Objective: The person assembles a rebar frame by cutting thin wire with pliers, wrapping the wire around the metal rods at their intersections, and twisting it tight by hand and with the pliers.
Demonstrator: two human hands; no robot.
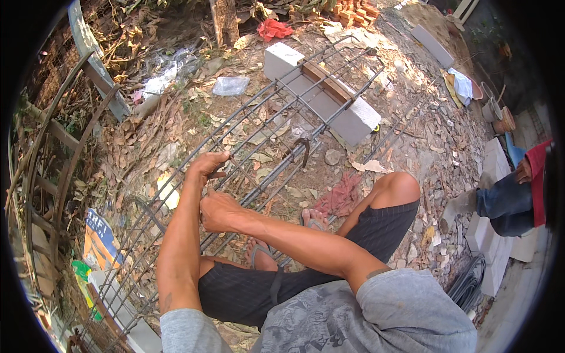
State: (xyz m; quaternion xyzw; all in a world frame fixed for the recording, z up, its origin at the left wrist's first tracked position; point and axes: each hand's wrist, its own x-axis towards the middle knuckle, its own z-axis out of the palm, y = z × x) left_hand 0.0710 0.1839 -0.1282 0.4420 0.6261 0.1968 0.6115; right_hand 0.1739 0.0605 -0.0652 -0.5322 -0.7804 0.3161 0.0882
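Note:
A long cage of steel reinforcing bars [282,106] runs diagonally from upper right to lower left in front of me. My left hand [206,165] is at its far side, its fingers bent around a bar, forefinger and thumb pointing right. Just nearer, my right hand [219,212] is closed in a fist over the cage, with my right forearm crossing in front of me. Whatever its fingers hold is hidden. A dark curved metal hook [302,152] hangs on the bars to the right of my hands.
A pale block [353,126] with a wooden strip [326,82] props the cage's far end; another block [138,332] lies beneath its near end. Curved slats [65,141] stand left. A person in jeans [506,200] is at right, beside blocks and coiled cable [469,282]. Leaves and rubble cover the ground.

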